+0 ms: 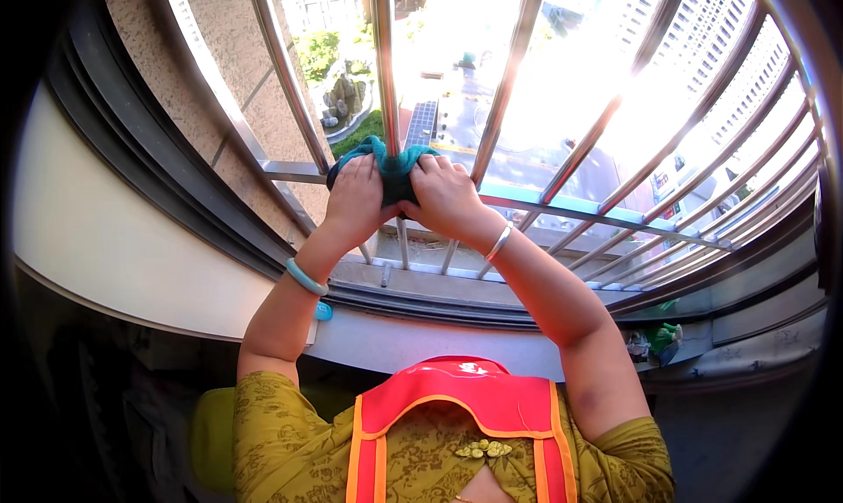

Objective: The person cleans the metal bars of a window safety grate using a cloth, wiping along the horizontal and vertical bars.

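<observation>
A teal and dark cloth (397, 174) is wrapped around an upright metal bar (384, 62) of a window grille, at the level of its horizontal rail (566, 205). My left hand (357, 197) grips the cloth on the left of the bar, fingers curled over its top. On the right of the bar, my right hand (446, 193) grips the other part of the same cloth. The two thumbs come close together below the bar. The hands hide the lower part of the cloth and a stretch of the rail.
Dark window tracks (428, 305) run below the grille, with a white sill (421, 345) nearer me. A blue object (323, 311) lies on the sill at left; a green item (665, 342) stands at right. Outside, far below, are paving, plants and buildings.
</observation>
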